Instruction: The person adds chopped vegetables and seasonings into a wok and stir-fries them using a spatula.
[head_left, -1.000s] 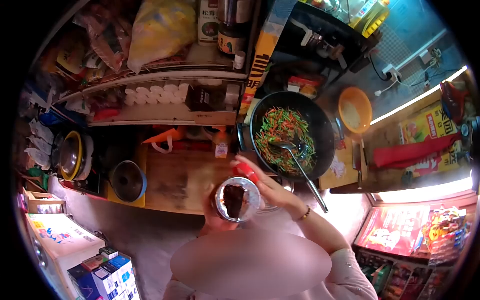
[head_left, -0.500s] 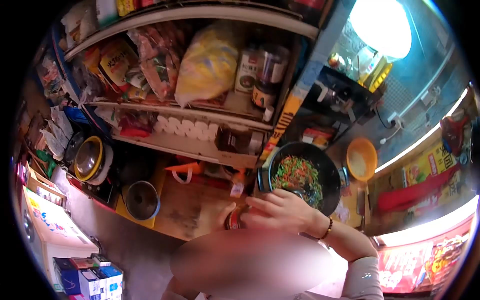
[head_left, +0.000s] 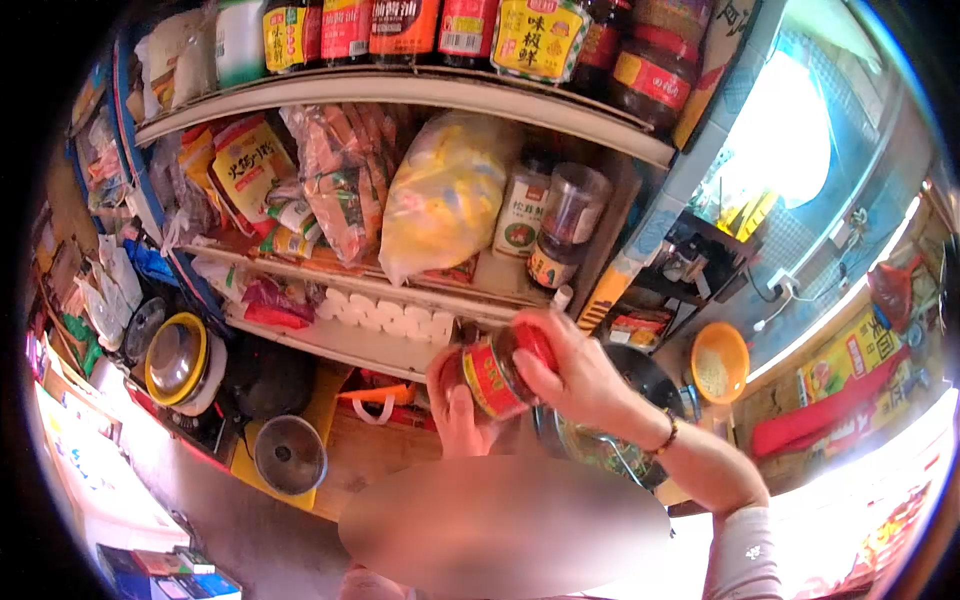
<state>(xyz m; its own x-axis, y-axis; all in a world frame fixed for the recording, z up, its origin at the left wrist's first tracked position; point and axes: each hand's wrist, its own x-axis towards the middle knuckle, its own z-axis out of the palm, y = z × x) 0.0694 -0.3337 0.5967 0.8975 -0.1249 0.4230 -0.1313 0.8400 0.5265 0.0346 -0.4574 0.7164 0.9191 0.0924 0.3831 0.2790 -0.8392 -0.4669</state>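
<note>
A glass jar point(head_left: 492, 378) with a red and yellow label is held tilted in front of the shelves. My left hand point(head_left: 456, 412) wraps round the jar's body from the left. On its red lid point(head_left: 534, 338), my right hand point(head_left: 578, 372) is closed from the right, fingers over the top and thumb in front. Below my right forearm sits a black wok point(head_left: 640, 372) with shredded green vegetables point(head_left: 585, 442) in it, partly covered by the arm. A blurred patch hides the area nearest my body.
Sauce bottles point(head_left: 540, 38) line the upper shelf point(head_left: 400, 92). A plastic bag of yellow packets point(head_left: 445, 195) and a clear-topped jar point(head_left: 575, 205) stand on the middle shelf. An orange bowl point(head_left: 721, 345) is right of the wok; a lidded pot point(head_left: 288, 455) is at left.
Both hands have lifted the jar from low over the counter up to the level of the lower shelf. The view has tilted upward, showing the top shelf's bottles.
</note>
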